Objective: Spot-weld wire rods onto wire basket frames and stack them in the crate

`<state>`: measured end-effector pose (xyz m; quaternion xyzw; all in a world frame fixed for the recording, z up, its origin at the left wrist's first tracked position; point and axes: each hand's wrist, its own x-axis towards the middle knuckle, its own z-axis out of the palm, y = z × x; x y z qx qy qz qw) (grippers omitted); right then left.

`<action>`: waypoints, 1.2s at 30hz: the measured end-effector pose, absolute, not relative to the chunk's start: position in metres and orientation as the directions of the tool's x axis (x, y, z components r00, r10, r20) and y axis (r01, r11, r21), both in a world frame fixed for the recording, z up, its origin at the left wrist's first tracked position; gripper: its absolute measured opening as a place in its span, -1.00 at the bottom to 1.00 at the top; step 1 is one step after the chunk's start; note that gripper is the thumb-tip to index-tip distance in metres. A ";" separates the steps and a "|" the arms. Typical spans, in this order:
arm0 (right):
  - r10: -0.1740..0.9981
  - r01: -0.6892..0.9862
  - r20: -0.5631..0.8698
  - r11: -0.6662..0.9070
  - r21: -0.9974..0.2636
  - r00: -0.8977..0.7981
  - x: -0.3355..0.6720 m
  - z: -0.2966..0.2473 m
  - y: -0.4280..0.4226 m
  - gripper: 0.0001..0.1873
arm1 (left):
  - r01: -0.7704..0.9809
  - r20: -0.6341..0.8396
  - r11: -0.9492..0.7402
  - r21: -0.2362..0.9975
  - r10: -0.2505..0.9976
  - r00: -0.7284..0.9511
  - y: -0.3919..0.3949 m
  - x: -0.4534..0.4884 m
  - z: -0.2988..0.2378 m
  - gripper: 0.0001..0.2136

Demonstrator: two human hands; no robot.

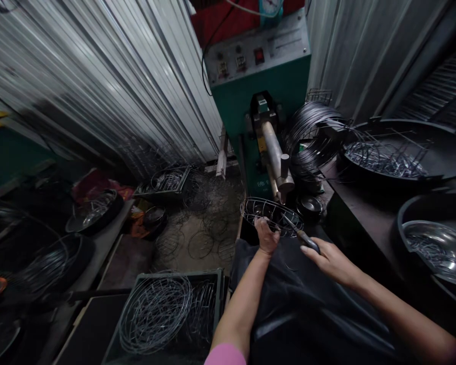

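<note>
Left hand (268,237) on wire basket (271,213) rim, right hand (329,259) around a tool (303,235)

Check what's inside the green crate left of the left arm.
Round wire frames, stacked and tangled, fill the green crate. They cover its floor, so anything beneath is hidden. Alongside, left hand grips a wire basket, right hand a tool.
</note>
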<state>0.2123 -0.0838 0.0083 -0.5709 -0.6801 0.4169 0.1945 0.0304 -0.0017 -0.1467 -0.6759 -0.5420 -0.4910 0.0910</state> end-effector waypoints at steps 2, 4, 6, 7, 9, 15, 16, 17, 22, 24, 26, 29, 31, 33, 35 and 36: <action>0.941 0.615 -0.214 -0.009 -0.789 -0.261 0.213 0.007 -0.085 -0.50 | 0.816 0.748 -0.380 0.435 0.658 -0.093 0.000 0.032 -0.149 -0.59; 0.938 0.606 -0.227 -0.023 -0.795 -0.262 0.213 0.008 -0.087 -0.49 | 0.805 0.737 -0.374 0.461 0.667 -0.112 0.000 0.033 -0.149 -0.59; 0.931 0.593 -0.241 -0.033 -0.805 -0.275 0.212 0.010 -0.090 -0.48 | 0.785 0.729 -0.389 0.483 0.675 -0.114 0.000 0.033 -0.148 -0.59; 0.929 0.587 -0.244 -0.035 -0.808 -0.280 0.212 0.012 -0.092 -0.48 | 0.773 0.724 -0.397 0.495 0.680 -0.114 0.000 0.033 -0.146 -0.59; 0.930 0.581 -0.239 -0.033 -0.813 -0.281 0.210 0.013 -0.094 -0.47 | 0.758 0.709 -0.398 0.517 0.695 -0.119 -0.002 0.033 -0.144 -0.58; 0.936 0.617 -0.217 0.000 -0.787 -0.277 0.206 0.009 -0.090 -0.51 | 0.786 0.676 -0.344 0.513 0.727 -0.123 -0.006 0.035 -0.141 -0.62; 0.938 0.626 -0.210 0.009 -0.780 -0.275 0.205 0.008 -0.089 -0.52 | 0.792 0.674 -0.333 0.512 0.728 -0.129 -0.006 0.035 -0.141 -0.62; 0.943 0.639 -0.195 0.023 -0.769 -0.268 0.205 0.006 -0.088 -0.54 | 0.794 0.674 -0.329 0.512 0.727 -0.132 -0.007 0.035 -0.142 -0.61; 0.967 0.750 -0.098 0.115 -0.652 -0.233 0.202 0.002 -0.083 -0.68 | 0.785 0.675 -0.343 0.516 0.727 -0.127 -0.006 0.031 -0.144 -0.60; 0.968 0.777 -0.077 0.145 -0.612 -0.240 0.201 0.001 -0.082 -0.70 | 0.771 0.672 -0.364 0.522 0.732 -0.109 -0.005 0.030 -0.145 -0.60; 0.966 0.799 -0.055 0.178 -0.574 -0.254 0.200 0.000 -0.082 -0.68 | 0.750 0.675 -0.390 0.534 0.731 -0.100 -0.003 0.029 -0.148 -0.60; 0.960 0.822 -0.041 0.213 -0.529 -0.276 0.200 -0.001 -0.081 -0.69 | 0.734 0.690 -0.401 0.548 0.712 -0.126 0.001 0.032 -0.155 -0.57; 0.957 0.827 -0.044 0.225 -0.515 -0.287 0.200 -0.002 -0.081 -0.70 | 0.734 0.702 -0.403 0.547 0.698 -0.140 0.003 0.034 -0.159 -0.56; 0.954 0.828 -0.045 0.232 -0.510 -0.295 0.201 -0.002 -0.080 -0.70 | 0.740 0.720 -0.413 0.531 0.680 -0.138 0.005 0.035 -0.162 -0.56; 0.954 0.829 -0.038 0.239 -0.505 -0.298 0.203 -0.003 -0.081 -0.71 | 0.750 0.742 -0.430 0.504 0.660 -0.120 0.006 0.035 -0.163 -0.57; 0.954 0.828 -0.030 0.242 -0.506 -0.298 0.204 -0.003 -0.081 -0.72 | 0.753 0.747 -0.435 0.493 0.655 -0.111 0.007 0.035 -0.163 -0.56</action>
